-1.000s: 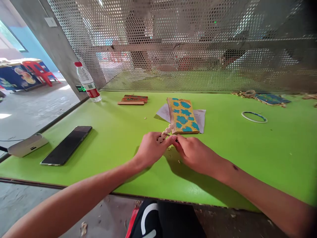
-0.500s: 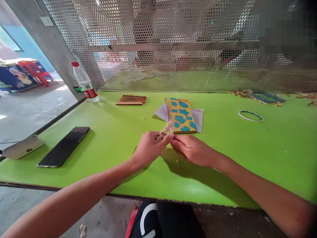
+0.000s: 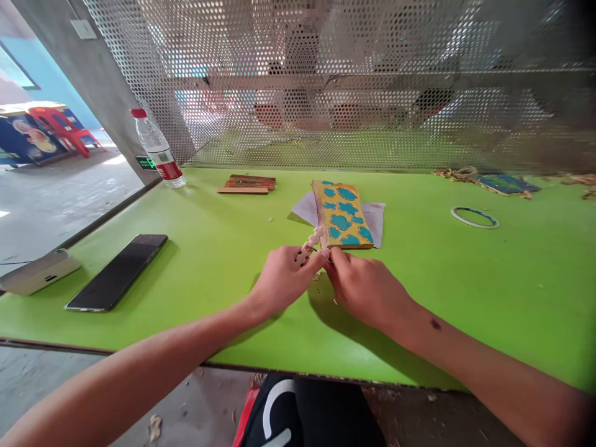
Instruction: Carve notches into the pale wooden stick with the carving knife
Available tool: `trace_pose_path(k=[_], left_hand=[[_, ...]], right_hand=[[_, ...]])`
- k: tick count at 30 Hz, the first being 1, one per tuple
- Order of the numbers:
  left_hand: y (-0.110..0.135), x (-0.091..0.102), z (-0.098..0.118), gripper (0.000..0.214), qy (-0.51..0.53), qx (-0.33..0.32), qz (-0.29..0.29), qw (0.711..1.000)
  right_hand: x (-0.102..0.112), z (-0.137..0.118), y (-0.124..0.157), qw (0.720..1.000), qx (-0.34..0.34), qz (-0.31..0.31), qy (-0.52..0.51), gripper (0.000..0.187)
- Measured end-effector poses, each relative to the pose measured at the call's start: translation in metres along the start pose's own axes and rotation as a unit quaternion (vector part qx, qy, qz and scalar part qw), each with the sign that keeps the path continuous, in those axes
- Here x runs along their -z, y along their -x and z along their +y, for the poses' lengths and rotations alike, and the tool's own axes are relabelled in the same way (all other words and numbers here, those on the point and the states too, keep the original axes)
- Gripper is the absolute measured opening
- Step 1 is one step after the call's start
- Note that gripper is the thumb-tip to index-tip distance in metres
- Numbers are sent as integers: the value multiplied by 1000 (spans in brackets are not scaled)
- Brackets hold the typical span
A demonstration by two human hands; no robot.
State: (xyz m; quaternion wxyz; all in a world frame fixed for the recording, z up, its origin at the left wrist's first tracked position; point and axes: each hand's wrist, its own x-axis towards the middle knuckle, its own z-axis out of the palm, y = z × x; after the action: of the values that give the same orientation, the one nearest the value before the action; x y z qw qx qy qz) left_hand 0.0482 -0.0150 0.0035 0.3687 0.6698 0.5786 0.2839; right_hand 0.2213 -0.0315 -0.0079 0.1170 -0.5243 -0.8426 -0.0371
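My left hand (image 3: 280,277) is closed on a small pale wooden piece with a wavy edge (image 3: 310,242), which sticks up and away from the fingers. My right hand (image 3: 363,285) is closed too, its fingertips meeting the left hand's at the near end of that piece; whatever it pinches is hidden. Both hands rest low over the green table (image 3: 214,248). Just beyond them lies a yellow board with blue blotches (image 3: 342,214) on a sheet of pale paper (image 3: 376,217). Small wood shavings (image 3: 321,287) lie under the hands.
A black phone (image 3: 117,270) and a white box (image 3: 37,272) lie at the left. A water bottle (image 3: 157,149) and a stack of wooden slats (image 3: 246,184) stand further back. A tape ring (image 3: 474,217) lies at the right. A perforated metal screen (image 3: 354,87) closes the back.
My right hand has turned back over, knuckles up, and its fingertips press in at the wooden piece again. The left hand has hardly moved.
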Motion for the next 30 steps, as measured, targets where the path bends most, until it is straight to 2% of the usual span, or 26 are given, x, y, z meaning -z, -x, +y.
trace_pose_path(k=[6, 19, 25, 30], left_hand=[[1, 0, 1, 57, -5, 5, 4, 1000], [0, 4, 1, 59, -16, -3, 0, 1000], [-1, 1, -3, 56, -9, -10, 5, 1000], [-2, -2, -3, 56, 0, -19, 19, 1000]], right_hand=[[-2, -2, 1, 998, 10, 8, 59, 34], [-3, -1, 4, 993, 15, 27, 111, 31], [-4, -5, 4, 995, 2, 16, 101, 27], [-5, -4, 3, 999, -6, -2, 38, 21]])
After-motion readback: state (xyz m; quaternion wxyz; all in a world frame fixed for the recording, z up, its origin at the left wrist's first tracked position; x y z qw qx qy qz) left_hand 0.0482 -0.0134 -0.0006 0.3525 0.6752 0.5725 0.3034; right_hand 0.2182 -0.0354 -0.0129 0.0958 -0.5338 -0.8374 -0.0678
